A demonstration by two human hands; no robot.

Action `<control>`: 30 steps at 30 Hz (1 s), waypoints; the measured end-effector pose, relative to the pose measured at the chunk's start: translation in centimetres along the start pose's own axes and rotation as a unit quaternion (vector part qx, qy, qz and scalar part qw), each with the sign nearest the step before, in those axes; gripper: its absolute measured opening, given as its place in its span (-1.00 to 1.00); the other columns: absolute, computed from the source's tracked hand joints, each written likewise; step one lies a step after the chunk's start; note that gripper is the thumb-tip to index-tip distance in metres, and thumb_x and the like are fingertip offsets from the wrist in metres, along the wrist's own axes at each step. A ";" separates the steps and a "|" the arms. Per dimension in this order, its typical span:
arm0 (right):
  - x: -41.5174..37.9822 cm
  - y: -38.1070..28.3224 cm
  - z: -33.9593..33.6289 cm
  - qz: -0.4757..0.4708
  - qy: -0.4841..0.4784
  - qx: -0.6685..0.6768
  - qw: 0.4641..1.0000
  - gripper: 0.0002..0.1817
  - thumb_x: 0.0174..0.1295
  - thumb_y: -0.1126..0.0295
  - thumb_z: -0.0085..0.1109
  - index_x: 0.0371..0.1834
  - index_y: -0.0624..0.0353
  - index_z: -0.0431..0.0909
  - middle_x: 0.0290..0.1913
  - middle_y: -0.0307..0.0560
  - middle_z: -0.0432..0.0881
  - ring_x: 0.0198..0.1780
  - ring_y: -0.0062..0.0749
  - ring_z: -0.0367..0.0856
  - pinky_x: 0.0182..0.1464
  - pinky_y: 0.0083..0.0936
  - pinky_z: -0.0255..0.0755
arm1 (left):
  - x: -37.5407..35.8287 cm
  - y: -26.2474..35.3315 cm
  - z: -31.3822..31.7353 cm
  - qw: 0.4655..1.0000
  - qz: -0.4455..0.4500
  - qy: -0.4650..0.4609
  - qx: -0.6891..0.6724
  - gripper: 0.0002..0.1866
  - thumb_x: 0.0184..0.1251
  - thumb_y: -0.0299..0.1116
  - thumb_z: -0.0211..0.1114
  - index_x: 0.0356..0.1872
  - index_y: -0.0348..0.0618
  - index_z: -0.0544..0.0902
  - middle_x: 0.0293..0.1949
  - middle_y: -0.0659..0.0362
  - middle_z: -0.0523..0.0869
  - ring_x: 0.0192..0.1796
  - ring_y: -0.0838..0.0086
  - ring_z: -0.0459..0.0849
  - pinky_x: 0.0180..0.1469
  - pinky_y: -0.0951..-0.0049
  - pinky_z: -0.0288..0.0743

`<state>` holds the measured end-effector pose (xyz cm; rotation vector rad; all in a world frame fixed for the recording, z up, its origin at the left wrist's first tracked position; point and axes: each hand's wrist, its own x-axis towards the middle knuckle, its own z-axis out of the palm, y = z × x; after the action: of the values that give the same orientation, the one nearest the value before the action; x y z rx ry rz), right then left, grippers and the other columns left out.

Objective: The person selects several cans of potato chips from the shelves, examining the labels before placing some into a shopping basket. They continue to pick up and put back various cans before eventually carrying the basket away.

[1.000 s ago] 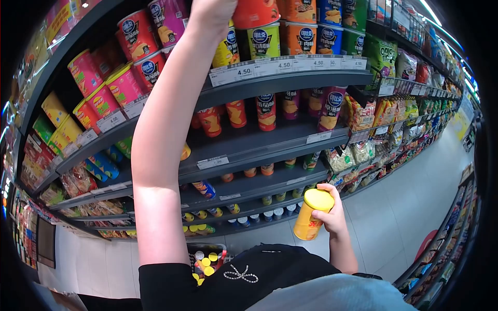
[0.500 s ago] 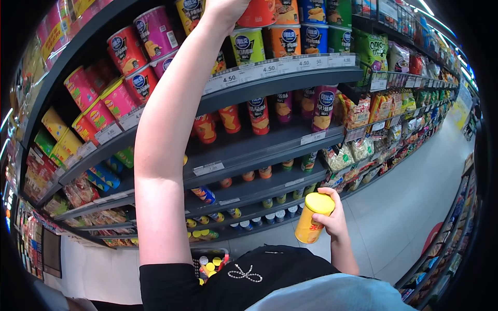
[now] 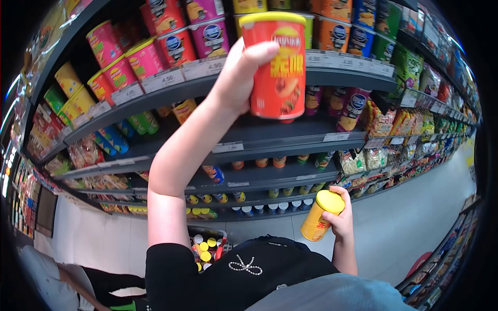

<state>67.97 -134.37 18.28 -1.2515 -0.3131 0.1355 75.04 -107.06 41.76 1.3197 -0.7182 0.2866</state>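
Observation:
My left hand is raised in front of the upper shelf, wrapped around a red chip canister with a yellow lid. The thumb lies across the front of this can, which stands nearly upright and covers part of the shelf behind. Lower and to the right, my right hand grips a yellow chip canister, tilted, with its yellow lid up. The fingers curl around the far side of it. Several canisters with yellow or white lids lie in a basket by my left side.
Dark shelves curve across the front, stacked with chip canisters above price labels. Bagged snacks fill the racks at right. Another person is at the lower left. A second shelf borders the aisle floor.
My left hand has come down and away from the upper shelf with the red canister, now fully in view. My right hand still holds the yellow canister. Another person has appeared at lower left.

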 end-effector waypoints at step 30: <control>0.4 1.5 5.6 0.047 -0.071 -0.006 0.996 -0.28 -0.20 0.51 0.40 0.09 0.22 0.23 -0.14 -0.10 0.52 -0.10 -0.48 0.51 -0.01 -0.53 0.40 | 1.9 13.4 -21.7 0.821 0.363 0.257 0.358 -0.65 0.08 -0.51 0.34 -0.07 -0.26 0.51 -0.15 0.15 0.64 -0.14 0.49 0.61 -0.04 0.50 0.49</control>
<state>66.74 -128.67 18.52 -1.2708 -0.3770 0.3047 75.58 -83.57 51.78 1.5009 -0.6343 1.6039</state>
